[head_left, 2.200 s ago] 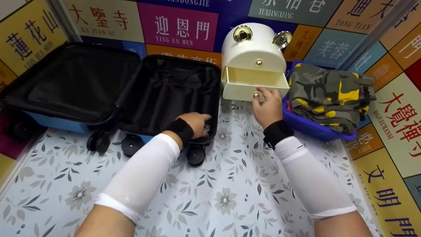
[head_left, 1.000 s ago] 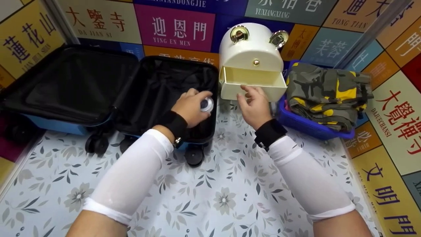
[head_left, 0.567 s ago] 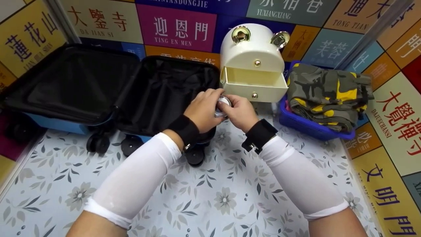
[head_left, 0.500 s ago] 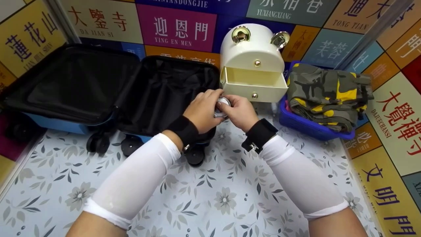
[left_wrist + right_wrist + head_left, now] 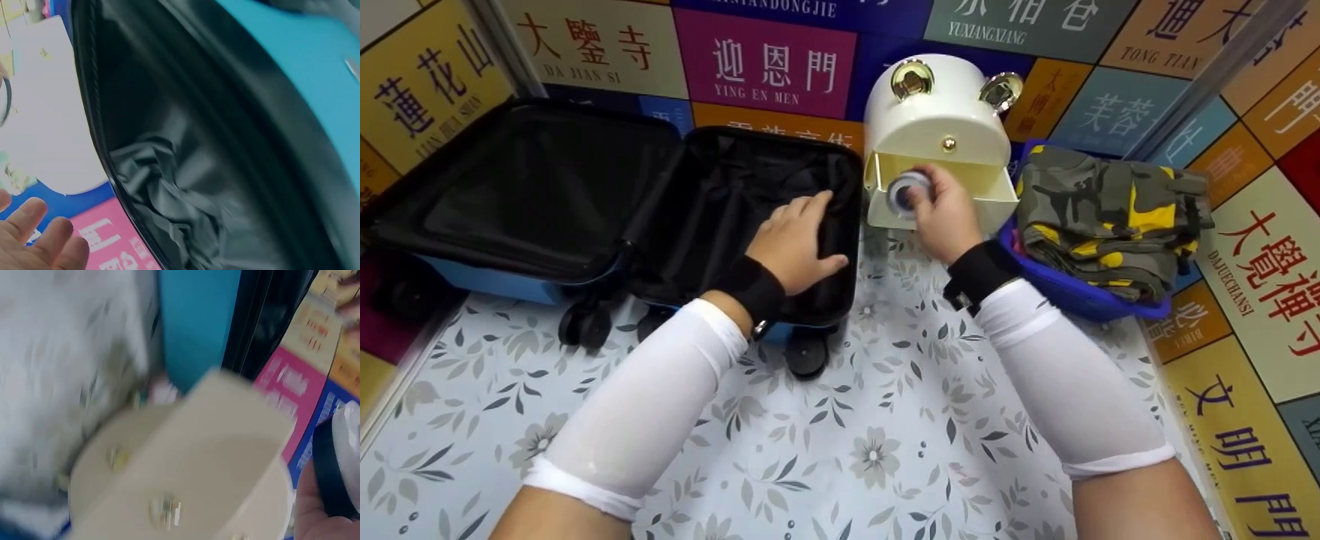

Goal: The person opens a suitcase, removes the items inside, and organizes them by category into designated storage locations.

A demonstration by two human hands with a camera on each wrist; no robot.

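Observation:
My right hand [image 5: 952,217] pinches a small round flat item [image 5: 898,196] with a pale rim and dark centre. It holds this item in front of the pulled-out lower drawer [image 5: 996,213] of a white rounded cabinet [image 5: 937,101]. In the right wrist view the item's black side [image 5: 328,461] and whitish face show at the right edge. My left hand [image 5: 795,244], fingers spread and nothing in them, hovers over the near right part of the open suitcase [image 5: 712,225]. The left wrist view shows its fingertips at the lower left, beside the suitcase rim.
Right of the cabinet, a blue basket [image 5: 1057,283] holds folded camouflage clothes [image 5: 1102,217] with yellow patches. The other suitcase shell [image 5: 525,202] lies open at left. Panelled walls with lettering [image 5: 776,67] stand behind, and a floral sheet [image 5: 870,420] covers the surface.
The left hand lifted the round item from the suitcase area and both hands met on it. Now the right hand alone has it, moved up to the drawer; the left has let go and drawn back.

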